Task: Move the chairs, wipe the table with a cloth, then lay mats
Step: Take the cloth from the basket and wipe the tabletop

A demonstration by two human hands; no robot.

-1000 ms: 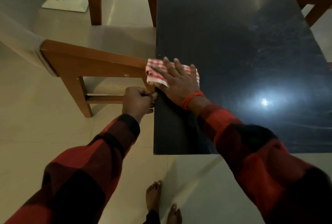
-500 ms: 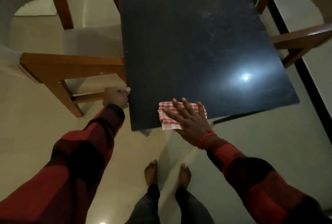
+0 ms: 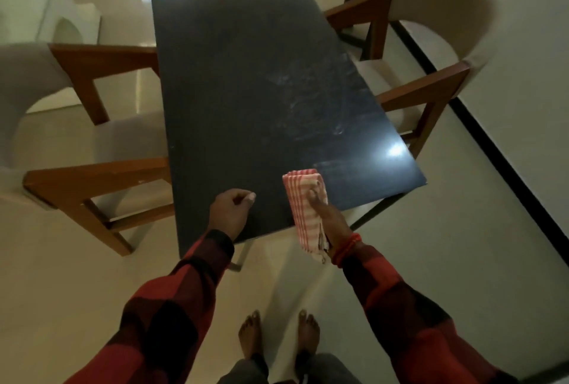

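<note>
My right hand (image 3: 328, 217) grips the folded red-and-white checked cloth (image 3: 303, 202), fingers curled over its near part while the far end lies flat on the table (image 3: 246, 82) by the near edge and the loose tail hangs off past my wrist. My left hand (image 3: 231, 209) rests on the tabletop just beside it, fingers curled under and holding nothing. The cloth looks light, soft and floppy, so I judge it best held across the fold, with my palm bearing down to keep it from bunching. The dark top looks glossy and smeared further out, likely slick under the cloth. A wooden chair (image 3: 92, 180) stands at the left side, another chair (image 3: 425, 88) at the right.
</note>
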